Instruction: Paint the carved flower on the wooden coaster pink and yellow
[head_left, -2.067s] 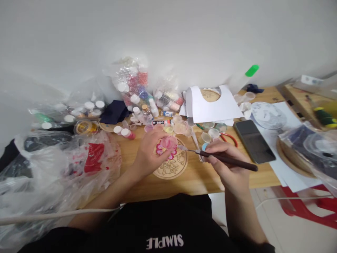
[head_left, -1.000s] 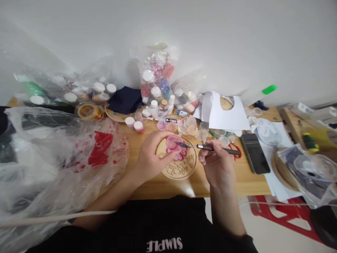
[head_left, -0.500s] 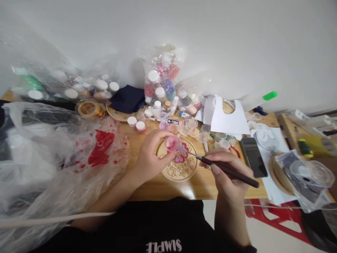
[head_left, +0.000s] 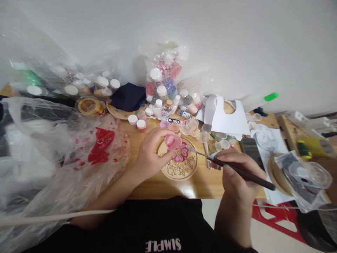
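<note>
Left hand (head_left: 149,156) pinches small pink-filled clear cup (head_left: 173,141) above round carved wooden disc (head_left: 181,168); right hand (head_left: 238,177) pinches dark-handled metal pick (head_left: 238,170). Colour-filling stage, likely; needs steady tip.

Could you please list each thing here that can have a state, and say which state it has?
left hand, closed around the pink cup.
pink cup, open, held tilted above the wooden disc.
right hand, gripping the tool.
tool, metal tip over the disc.
wooden disc, lying flat, one flower coloured pink.
phone, screen dark.
</note>
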Available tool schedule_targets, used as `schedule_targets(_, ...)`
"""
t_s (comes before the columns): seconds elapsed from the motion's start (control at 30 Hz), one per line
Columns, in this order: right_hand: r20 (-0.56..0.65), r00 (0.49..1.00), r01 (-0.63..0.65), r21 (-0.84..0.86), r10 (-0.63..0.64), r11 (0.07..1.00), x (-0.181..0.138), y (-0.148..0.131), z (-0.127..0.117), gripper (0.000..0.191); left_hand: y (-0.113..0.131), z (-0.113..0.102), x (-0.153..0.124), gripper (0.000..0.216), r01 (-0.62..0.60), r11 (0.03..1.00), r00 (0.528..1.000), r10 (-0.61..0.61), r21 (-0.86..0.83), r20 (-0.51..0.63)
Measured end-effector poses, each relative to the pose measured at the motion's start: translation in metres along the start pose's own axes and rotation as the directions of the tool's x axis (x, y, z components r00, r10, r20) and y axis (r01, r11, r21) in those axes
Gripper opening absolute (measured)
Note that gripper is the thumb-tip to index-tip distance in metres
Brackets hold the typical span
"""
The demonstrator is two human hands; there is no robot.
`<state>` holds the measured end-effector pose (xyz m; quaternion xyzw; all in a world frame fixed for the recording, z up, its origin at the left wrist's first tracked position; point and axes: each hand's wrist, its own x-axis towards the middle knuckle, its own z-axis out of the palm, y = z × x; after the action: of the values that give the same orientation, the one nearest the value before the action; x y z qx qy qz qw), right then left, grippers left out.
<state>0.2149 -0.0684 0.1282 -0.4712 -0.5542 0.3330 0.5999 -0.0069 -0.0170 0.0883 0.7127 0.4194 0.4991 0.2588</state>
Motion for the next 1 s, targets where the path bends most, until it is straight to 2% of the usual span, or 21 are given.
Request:
schedule_targets(0.17, -0.154, 0.972, -0.153, 0.173, 0.180, 0.973, 0.004, 0.005, 0.013, 0.014, 0.001, 0.000, 0.001, 0.029, -0.031, 0.999, 0.999, 0.032, -0.027, 0.018)
schedule_targets(0.27, -0.155, 0.944, -0.248, 0.251, 0.291, 0.936, 0.008, 0.011, 0.021, 0.022, 0.002, 0.001, 0.001, 0.031, -0.068, 0.997, 0.998, 0.068, -0.030, 0.018)
schedule_targets(0.4, -0.137, 0.908, -0.343, 0.303, 0.397, 0.889, 0.008, 0.019, 0.025, 0.030, 0.002, 0.002, 0.001, 0.028, -0.031, 0.999, 0.999, 0.031, -0.017, 0.032)
schedule_targets(0.73, -0.114, 0.858, -0.434, 0.363, 0.501, 0.824, 0.004, 0.027, 0.032, 0.029, 0.001, 0.002, 0.000, 0.028, -0.015, 0.999, 0.999, 0.017, -0.045, 0.043)
schedule_targets(1.0, -0.135, 0.863, -0.428, 0.316, 0.487, 0.847, 0.003, 0.030, 0.029, 0.030, -0.003, 0.003, -0.002, 0.031, -0.008, 0.999, 0.998, 0.010, -0.034, 0.061)
